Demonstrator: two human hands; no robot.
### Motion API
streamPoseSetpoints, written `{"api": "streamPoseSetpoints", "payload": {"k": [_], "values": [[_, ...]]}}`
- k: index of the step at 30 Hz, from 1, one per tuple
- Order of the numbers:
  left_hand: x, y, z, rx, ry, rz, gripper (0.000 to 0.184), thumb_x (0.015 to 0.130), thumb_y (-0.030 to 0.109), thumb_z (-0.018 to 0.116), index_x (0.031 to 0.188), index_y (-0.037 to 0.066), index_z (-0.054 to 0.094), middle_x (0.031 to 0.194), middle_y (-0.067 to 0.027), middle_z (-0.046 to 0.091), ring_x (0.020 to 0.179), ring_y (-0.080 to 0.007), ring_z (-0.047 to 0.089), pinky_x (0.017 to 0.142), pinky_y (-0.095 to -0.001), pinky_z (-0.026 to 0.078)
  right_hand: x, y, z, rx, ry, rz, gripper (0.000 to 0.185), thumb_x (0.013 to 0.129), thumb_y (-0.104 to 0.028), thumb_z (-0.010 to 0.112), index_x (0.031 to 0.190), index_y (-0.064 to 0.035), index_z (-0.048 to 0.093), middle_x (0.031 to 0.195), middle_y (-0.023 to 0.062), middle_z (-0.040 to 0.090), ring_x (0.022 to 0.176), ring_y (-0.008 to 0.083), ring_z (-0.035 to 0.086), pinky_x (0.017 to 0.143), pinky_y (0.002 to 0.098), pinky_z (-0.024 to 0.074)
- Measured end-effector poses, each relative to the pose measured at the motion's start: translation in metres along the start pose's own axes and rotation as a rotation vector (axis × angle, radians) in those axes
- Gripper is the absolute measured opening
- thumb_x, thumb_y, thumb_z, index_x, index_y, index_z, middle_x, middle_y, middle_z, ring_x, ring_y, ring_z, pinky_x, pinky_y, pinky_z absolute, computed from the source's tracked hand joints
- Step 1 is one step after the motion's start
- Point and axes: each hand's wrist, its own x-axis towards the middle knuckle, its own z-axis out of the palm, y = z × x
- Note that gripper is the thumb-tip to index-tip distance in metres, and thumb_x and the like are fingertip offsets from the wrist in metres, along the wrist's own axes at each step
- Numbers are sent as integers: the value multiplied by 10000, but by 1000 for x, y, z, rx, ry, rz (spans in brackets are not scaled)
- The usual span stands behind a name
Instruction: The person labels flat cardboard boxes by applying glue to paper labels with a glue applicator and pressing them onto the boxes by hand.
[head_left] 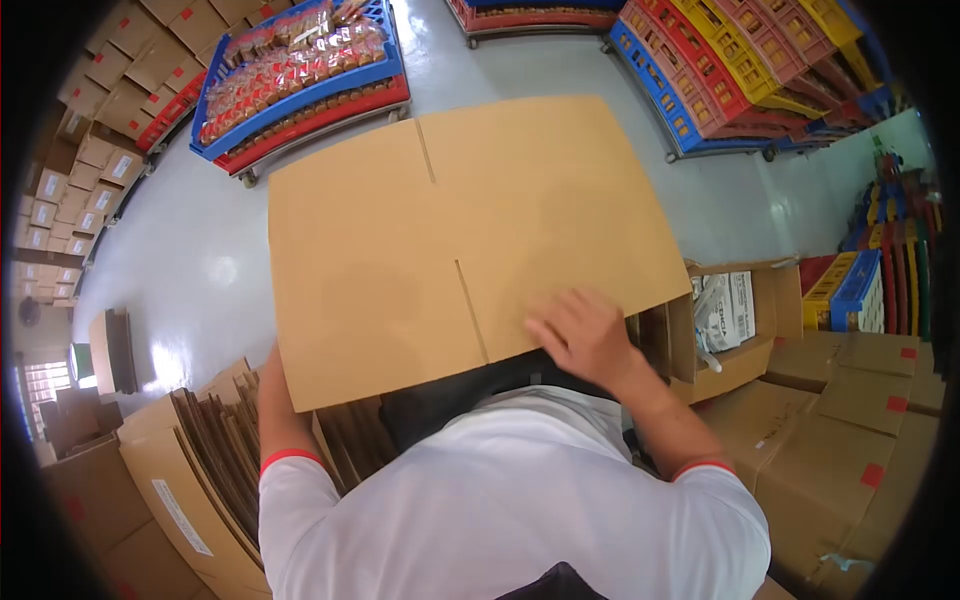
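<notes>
A flat brown cardboard carton [380, 250], folded flat, spans the middle of the head view, tilted in front of my body. Two slits run in from its far and near edges. My right hand [590, 335] rests over the near edge, its fingers loosely bent and apart on the upper face, gripping nothing. My left forearm [284, 405] reaches up along the carton's left edge. The left hand itself is hidden behind the cardboard, so its hold cannot be seen.
Upright flattened cartons [215, 440] stand at my left. On the right are an open box [740, 355] with packets and taped cartons [830, 440]. Ahead, a blue crate [300, 85] of packaged goods sits on a wheeled base near stacked coloured crates [700, 70].
</notes>
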Motion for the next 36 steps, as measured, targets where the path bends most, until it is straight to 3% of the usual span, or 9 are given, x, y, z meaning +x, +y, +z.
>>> {"api": "streamPoseSetpoints", "payload": {"k": [1,3,4,6,7,9,14,19,36], "values": [[0,-3,-1,5,2,-2,587,978,333,696,1422,-5,516,1332,-213,635,1241,-386,606,1015,-521,493,13,9,-7,-2,-6,2,236,852,-211,792,1024,-71,712,991,114,671,873,309,618,790,434,509],[1,0,-1,10,6,0,589,975,333,699,1422,-5,516,1333,-213,634,1242,-387,605,1014,-521,493,38,24,-18,-71,-67,87,345,897,-252,764,1179,-72,680,1166,163,658,1085,364,617,914,488,500],[3,1,1,9,6,1,591,974,332,700,1422,-5,516,1334,-213,633,1243,-387,604,1013,-522,493,42,25,-19,-74,-58,80,345,897,-252,764,1179,-72,680,1166,163,658,1085,364,617,914,488,500],[2,1,-1,24,5,6,593,972,332,703,1422,-5,515,1335,-213,632,1243,-387,603,1012,-522,493,45,26,-14,-169,-122,46,502,964,-363,675,1383,-99,591,1432,197,540,1375,397,480,1128,581,388],[2,0,-2,28,0,9,595,970,332,704,1422,-5,515,1336,-213,632,1244,-387,603,1012,-522,493,40,25,-9,-167,-114,54,502,964,-363,675,1383,-99,591,1432,197,540,1375,397,480,1128,581,388],[4,2,0,30,-6,11,598,968,331,707,1423,-5,514,1337,-213,631,1245,-388,602,1011,-523,493,27,25,-1,-226,-238,75,626,995,-429,617,1537,-151,475,1626,189,369,1536,405,292,1237,638,209],[5,1,-1,43,-9,11,605,961,330,714,1423,-4,513,1340,-214,628,1247,-389,600,1009,-525,492,19,27,-5,-170,-266,128,645,995,-407,602,1571,-159,453,1665,184,329,1539,412,291,1255,622,175],[8,1,1,48,-13,16,612,955,329,720,1424,-4,512,1343,-214,625,1249,-390,598,1007,-526,492,20,28,-6,-213,-225,108,628,995,-428,621,1546,-162,484,1625,186,394,1507,412,348,1241,627,219],[2,4,-5,78,-8,24,637,934,325,743,1425,-3,507,1353,-215,617,1255,-393,590,999,-531,490,34,25,-7,-122,-239,100,613,980,-379,652,1529,-145,512,1619,180,406,1503,404,356,1239,608,229]]}}
